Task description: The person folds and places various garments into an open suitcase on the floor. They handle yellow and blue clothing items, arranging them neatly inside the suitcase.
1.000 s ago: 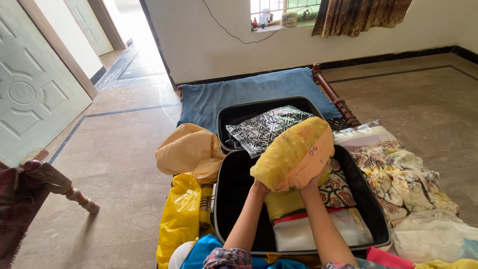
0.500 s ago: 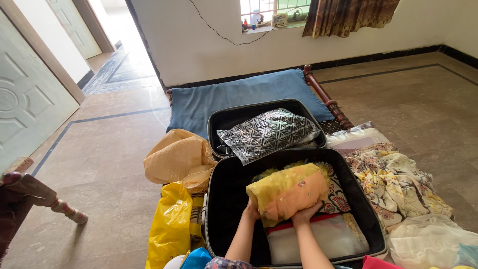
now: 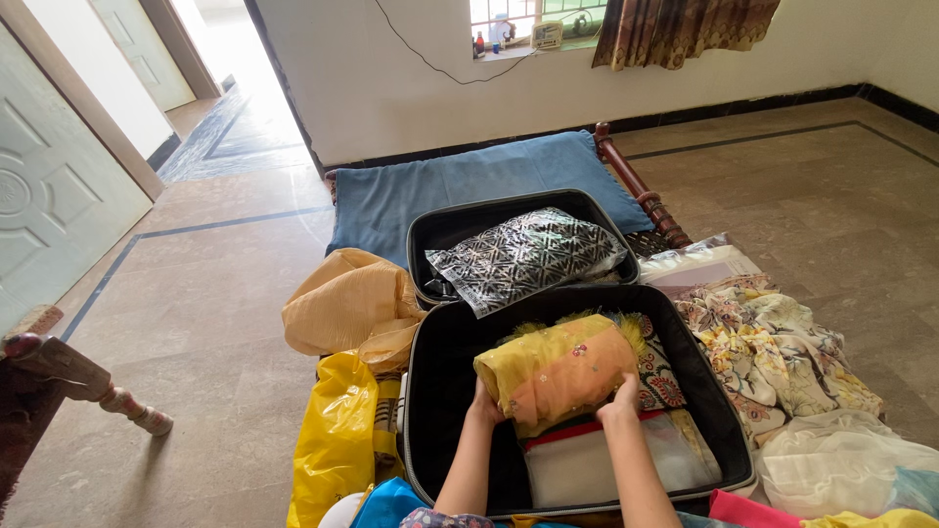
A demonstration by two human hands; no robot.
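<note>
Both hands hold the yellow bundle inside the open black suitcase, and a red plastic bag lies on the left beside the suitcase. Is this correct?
Not quite. The plastic bag beside the suitcase is yellow, not red, as the head view shows. The rest is right: the left hand and right hand hold the yellow bundle inside the open black suitcase.

walls [image 3: 411, 88] white | floor [image 3: 215, 323] beige tile | window [image 3: 528, 20] sunlit, brown curtain [image 3: 685, 29] | doorway [image 3: 220, 49] bright
</note>
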